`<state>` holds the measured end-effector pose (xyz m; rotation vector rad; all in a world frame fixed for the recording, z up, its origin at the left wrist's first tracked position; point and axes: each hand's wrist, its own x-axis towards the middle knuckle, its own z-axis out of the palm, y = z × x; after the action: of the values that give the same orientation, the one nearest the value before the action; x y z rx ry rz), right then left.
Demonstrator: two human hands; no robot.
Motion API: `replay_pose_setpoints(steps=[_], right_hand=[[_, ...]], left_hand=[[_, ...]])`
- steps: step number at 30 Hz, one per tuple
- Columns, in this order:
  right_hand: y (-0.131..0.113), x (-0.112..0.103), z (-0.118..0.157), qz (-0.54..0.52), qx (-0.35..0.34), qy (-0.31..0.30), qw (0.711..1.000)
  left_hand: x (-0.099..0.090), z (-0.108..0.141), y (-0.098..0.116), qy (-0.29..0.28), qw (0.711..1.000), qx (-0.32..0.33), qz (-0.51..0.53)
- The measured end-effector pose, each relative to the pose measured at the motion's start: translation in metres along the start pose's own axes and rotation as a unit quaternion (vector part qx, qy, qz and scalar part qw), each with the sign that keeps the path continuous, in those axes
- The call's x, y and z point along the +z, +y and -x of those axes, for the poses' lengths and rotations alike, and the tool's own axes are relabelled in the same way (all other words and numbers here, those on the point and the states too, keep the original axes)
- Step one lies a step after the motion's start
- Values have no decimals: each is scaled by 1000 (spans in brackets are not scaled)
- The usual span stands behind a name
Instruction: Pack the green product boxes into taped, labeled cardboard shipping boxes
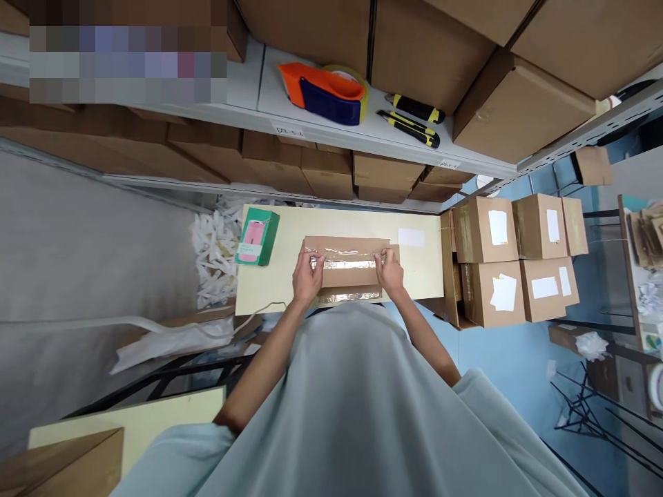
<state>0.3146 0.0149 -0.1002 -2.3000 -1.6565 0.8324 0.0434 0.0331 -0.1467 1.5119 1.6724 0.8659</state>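
A brown cardboard box [349,277] with shiny clear tape along its top lies on the pale yellow table [269,293], close to my body. My left hand [309,275] is at the box's left end, fingers curled and pinching at the tape end. At the right end my right hand [389,270] has its fingers closed on the tape and the box edge. To the left stands a green box [257,237] with a pink picture. A white paper slip [411,237] lies right of the box.
Above the table, a shelf [248,103] holds an orange and blue tape dispenser [324,93], cutter knives [414,119] and cardboard boxes. Labelled cartons [492,231] are stacked on the right. White paper scraps [213,259] lie to the left.
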Motion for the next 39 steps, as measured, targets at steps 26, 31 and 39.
replay_pose_setpoints(steps=[26,31,39], right_hand=[[-240,-170,-143,123,-341,263,894],[-314,-192,-165,259,-283,158,910],[-329,-194,-183,262,-228,118,930]], left_hand=[[-89,-162,163,193,949,251,-10],[-118,-176,224,226,927,298,13],[-130,-144,200,228,935,270,28]])
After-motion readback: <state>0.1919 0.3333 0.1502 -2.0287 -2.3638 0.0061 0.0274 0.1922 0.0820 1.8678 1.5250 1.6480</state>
